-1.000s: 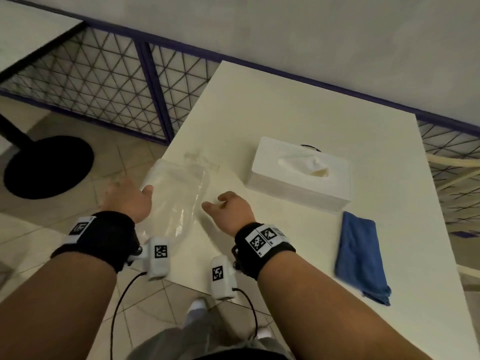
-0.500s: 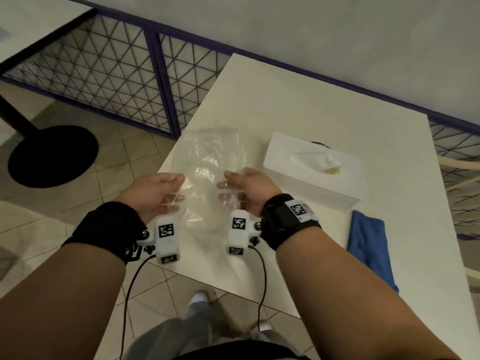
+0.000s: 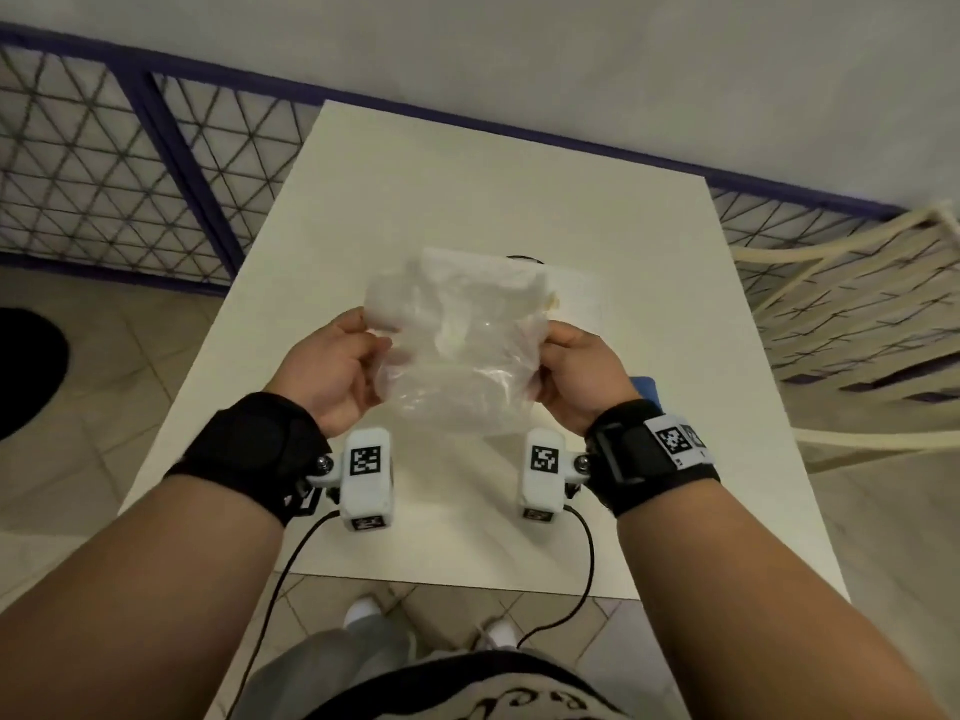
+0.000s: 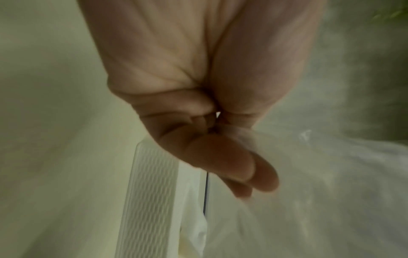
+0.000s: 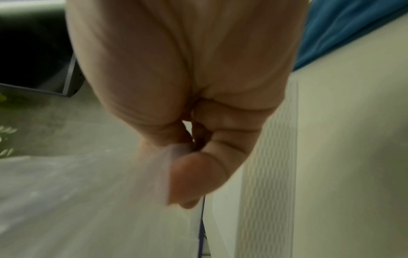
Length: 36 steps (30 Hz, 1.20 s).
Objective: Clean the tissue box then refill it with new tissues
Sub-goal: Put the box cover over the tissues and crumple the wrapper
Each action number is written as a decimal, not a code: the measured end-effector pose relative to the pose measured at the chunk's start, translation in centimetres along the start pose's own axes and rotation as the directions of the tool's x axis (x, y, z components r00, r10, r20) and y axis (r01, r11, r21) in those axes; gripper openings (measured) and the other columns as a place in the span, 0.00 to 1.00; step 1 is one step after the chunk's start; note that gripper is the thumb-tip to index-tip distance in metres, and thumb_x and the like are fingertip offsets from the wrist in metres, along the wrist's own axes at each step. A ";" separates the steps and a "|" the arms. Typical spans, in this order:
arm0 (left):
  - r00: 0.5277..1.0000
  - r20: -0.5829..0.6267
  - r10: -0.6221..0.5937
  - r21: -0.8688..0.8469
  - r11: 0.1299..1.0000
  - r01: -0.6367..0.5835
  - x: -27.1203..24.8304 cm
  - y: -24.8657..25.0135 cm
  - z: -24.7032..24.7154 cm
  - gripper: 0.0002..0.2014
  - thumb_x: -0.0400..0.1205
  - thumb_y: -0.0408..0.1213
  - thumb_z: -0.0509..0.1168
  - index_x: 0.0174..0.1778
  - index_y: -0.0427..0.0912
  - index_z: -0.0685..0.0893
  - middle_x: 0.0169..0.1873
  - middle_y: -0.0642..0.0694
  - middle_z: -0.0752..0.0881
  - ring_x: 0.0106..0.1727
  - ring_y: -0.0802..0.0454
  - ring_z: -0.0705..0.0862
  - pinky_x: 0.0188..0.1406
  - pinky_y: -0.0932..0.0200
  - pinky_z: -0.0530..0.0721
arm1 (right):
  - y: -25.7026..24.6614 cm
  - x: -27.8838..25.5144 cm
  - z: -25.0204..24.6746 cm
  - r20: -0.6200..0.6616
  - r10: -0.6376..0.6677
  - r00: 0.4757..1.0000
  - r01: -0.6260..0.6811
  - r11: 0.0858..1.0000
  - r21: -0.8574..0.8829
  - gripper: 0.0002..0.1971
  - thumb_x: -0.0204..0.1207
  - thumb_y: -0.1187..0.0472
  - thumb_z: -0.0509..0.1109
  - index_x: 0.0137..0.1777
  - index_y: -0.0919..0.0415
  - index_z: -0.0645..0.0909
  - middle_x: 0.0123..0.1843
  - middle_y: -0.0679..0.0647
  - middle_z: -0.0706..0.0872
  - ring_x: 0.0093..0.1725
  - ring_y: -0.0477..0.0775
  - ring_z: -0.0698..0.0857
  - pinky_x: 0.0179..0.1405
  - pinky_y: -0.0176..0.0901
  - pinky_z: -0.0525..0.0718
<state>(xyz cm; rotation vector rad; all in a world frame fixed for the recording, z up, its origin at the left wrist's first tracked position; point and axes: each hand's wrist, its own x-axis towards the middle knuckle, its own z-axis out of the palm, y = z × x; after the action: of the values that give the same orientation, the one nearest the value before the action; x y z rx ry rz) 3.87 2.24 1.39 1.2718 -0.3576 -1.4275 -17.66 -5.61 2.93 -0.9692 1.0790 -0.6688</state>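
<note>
I hold the clear plastic wrapper (image 3: 462, 356) up over the table (image 3: 467, 200), my left hand (image 3: 332, 366) pinching its left edge and my right hand (image 3: 576, 376) pinching its right edge. The white tissue box (image 3: 571, 288) sits on the table behind it, mostly hidden by the plastic, with the blue cloth (image 3: 644, 387) just beside my right wrist.

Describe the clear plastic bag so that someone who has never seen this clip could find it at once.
Start at the white table that fills the middle of the head view. Above its centre, the left hand and right hand each pinch one side of the clear plastic bag. It is the only see-through, crinkled thing; the white tissue box shows behind it.
</note>
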 end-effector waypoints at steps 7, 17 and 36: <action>0.996 0.077 0.042 0.106 0.993 -0.050 0.5 -1.7 2.8 0.13 0.81 0.20 0.57 0.35 0.37 0.79 0.30 0.43 0.80 0.18 0.56 0.71 0.13 0.67 0.69 | -0.6 -2.3 -3.7 0.117 0.243 0.963 -0.267 0.921 0.285 0.15 0.66 0.46 0.71 0.46 0.56 0.87 0.50 0.61 0.85 0.49 0.65 0.83 0.58 0.69 0.79; 0.945 0.323 -0.048 -0.104 0.991 0.086 -0.4 -1.5 3.1 0.12 0.82 0.52 0.61 0.61 0.60 0.79 0.64 0.38 0.80 0.56 0.33 0.82 0.50 0.38 0.82 | -0.8 -2.3 -3.8 -0.062 0.006 0.998 -0.014 0.992 -0.124 0.14 0.71 0.83 0.62 0.35 0.67 0.83 0.34 0.59 0.85 0.31 0.52 0.83 0.29 0.35 0.84; 0.975 0.196 -0.106 0.156 0.985 0.075 -0.5 -2.5 2.9 0.14 0.72 0.25 0.69 0.53 0.41 0.85 0.62 0.37 0.82 0.51 0.44 0.87 0.41 0.57 0.90 | 0.6 -2.4 -3.7 0.011 0.015 1.000 -0.013 0.993 -0.114 0.18 0.68 0.83 0.70 0.47 0.59 0.86 0.46 0.54 0.86 0.39 0.52 0.85 0.44 0.39 0.87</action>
<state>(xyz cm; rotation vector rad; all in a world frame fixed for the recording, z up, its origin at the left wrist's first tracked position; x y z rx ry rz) 0.09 2.26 0.75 1.2762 -0.5591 -1.6402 -21.94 -4.50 2.80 -1.0613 1.1218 -0.5942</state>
